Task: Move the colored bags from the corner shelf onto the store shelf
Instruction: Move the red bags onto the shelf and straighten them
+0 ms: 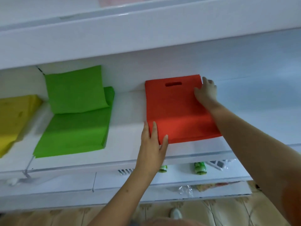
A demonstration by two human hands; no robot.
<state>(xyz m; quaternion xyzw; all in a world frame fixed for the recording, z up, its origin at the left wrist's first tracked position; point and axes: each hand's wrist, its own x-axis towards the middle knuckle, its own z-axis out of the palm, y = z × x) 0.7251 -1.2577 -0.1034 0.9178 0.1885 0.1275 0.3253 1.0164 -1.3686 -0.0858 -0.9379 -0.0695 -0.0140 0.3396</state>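
A stack of red bags (177,110) with a cut-out handle lies on the white store shelf (128,111), its top end leaning up the back wall. My left hand (153,144) rests flat with straight fingers on the stack's front left corner. My right hand (206,91) touches the stack's upper right corner with spread fingers. A stack of green bags (76,115) lies to the left, its top part folded up against the wall. A stack of yellow bags (13,121) lies at the far left.
A white shelf board (114,36) overhangs above. Lower shelves hold green bottles (199,168), white racks (216,164) and plastic-wrapped goods (185,190). Beige patterned floor tiles (65,216) show at the bottom. The shelf is bare right of the red bags.
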